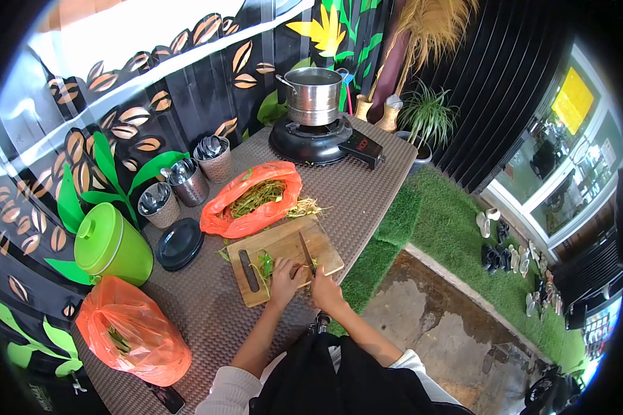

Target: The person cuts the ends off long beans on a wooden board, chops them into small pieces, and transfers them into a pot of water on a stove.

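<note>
A wooden cutting board [280,242] lies near the table's front edge. My right hand [326,291] is closed round the handle of a knife [305,247], its blade pointing away from me over the board. Just left of it, my left hand [284,279] presses down with bent fingers on leafy green stems [265,264]. Small cut bits lie by the blade. Behind the board, an open orange plastic bag [291,181] holds more greens [253,198], and pale stem ends [307,207] lie beside it.
A steel pot [314,100] stands on a black portable stove [298,144] at the far end. Cutlery cups [189,187], dark stacked plates [179,244], a green lidded bucket [114,245], another orange bag [135,332] and a phone [167,399] line the left side of the table [214,311].
</note>
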A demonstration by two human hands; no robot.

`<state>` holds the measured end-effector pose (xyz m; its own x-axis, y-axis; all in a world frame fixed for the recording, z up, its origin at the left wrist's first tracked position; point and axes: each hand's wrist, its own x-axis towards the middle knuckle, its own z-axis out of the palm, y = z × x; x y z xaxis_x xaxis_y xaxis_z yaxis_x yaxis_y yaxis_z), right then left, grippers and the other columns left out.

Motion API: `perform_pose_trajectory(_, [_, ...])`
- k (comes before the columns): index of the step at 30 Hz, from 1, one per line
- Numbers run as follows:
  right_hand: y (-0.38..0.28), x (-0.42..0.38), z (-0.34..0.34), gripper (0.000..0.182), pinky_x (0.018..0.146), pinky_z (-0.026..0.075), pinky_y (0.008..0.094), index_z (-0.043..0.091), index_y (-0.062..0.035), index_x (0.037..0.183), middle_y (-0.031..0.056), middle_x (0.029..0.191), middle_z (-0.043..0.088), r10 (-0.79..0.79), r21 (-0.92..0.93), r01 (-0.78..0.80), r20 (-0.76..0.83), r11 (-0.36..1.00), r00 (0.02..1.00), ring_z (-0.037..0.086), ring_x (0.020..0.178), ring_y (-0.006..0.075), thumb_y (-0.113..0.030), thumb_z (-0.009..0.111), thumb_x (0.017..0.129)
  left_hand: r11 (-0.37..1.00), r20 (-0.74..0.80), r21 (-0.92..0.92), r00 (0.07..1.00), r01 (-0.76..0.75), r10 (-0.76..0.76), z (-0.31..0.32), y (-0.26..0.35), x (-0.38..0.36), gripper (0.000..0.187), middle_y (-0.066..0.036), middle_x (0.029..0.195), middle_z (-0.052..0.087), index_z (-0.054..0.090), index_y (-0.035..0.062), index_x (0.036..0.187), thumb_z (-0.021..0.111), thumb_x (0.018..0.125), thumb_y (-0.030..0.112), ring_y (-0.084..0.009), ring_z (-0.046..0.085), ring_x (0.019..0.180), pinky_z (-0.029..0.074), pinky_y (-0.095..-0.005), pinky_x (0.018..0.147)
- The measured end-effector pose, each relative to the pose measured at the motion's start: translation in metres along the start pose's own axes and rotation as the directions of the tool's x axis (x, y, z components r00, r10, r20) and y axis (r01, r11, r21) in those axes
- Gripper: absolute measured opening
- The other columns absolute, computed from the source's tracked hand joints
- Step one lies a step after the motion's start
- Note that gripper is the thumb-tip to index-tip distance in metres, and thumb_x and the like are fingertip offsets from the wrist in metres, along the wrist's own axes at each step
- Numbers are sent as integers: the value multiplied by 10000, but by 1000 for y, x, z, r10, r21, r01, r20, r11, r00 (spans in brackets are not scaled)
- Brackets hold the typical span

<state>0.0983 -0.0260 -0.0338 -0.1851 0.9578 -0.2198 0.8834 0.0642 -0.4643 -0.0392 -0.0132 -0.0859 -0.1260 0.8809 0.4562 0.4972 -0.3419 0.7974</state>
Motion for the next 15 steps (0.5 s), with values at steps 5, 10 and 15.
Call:
perform_pose_trajectory(5, [-6,-10,7,384,717,517,515,343,57,1178,303,907,621,30,-11,-30,23,999,999,633,843,448,-231,441,944,982,22,183,999,-52,49,2,-2,1,129,-92,893,614,672,30,875,680,765,97,-290,518,928,423,-381,815])
perform_pose_trajectory(10, [-8,0,20,388,720,519,513,347,60,1175,299,892,625,61,25,-62,27,998,998,636,835,445,-228,451,937,965,38,251,996,-82,75,1,1,1,113,-75,886,615,674,45,857,671,776,124,-269,519,923,390,-378,814])
perform_pose_trajectory(15, [0,22,16,399,735,529,496,333,22,1229,276,902,645,-7,-6,7,18,1000,1000,658,849,399,-115,475,882,959,30,268,996,-89,84,1,4,1,90,-65,879,614,673,58,840,664,780,124,-260,515,924,372,-371,807])
